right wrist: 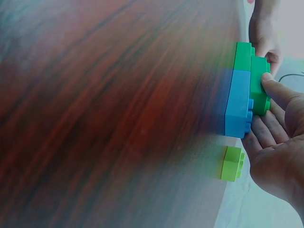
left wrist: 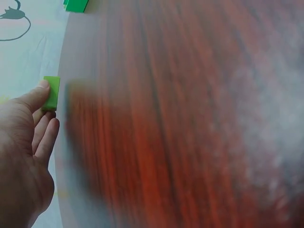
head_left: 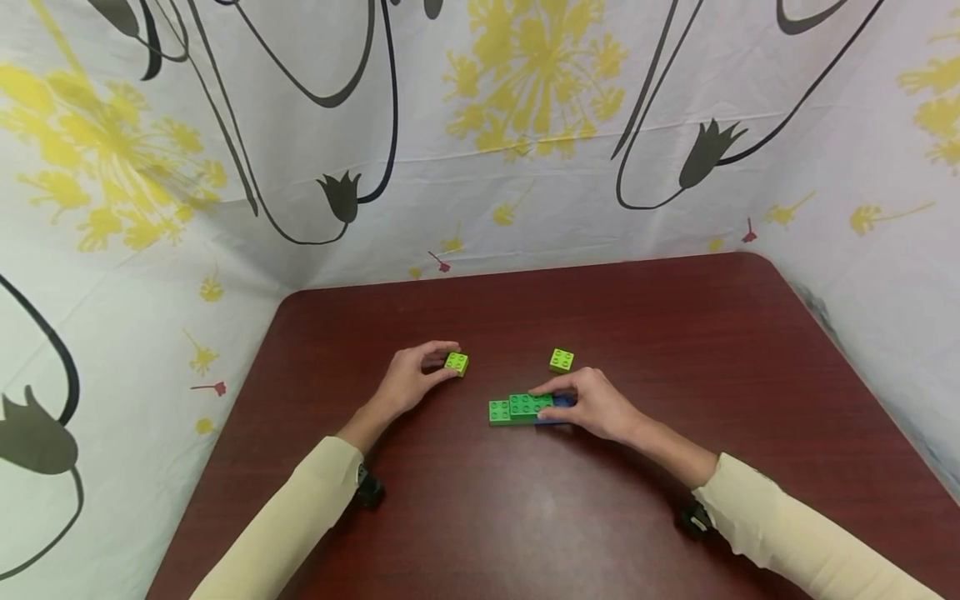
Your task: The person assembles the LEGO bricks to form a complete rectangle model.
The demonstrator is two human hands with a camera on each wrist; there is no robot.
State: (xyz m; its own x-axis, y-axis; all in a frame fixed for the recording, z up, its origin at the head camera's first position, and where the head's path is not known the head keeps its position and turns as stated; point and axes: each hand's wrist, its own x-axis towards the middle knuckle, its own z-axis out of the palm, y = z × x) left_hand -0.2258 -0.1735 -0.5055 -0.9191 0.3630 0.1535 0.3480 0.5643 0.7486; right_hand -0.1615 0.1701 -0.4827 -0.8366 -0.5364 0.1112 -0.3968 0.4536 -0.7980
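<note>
My left hand (head_left: 408, 377) pinches a small lime-green toy building brick (head_left: 457, 363) between thumb and fingers at the left of the table's middle. In the left wrist view the thumb lies on one side of this brick. To the right, my right hand (head_left: 596, 406) holds a longer green brick (head_left: 523, 406) by its two sides. That green brick sits on top, bridging a lower green brick (head_left: 498, 412) and a blue brick (right wrist: 237, 104) set end to end. From above, my right fingers cover most of the blue brick.
A second lime-green brick (head_left: 561, 360) lies behind the right hand, studs up. Everything stands on a dark red-brown table (head_left: 480, 517). A white patterned cloth (head_left: 420, 192) hangs behind and along both sides.
</note>
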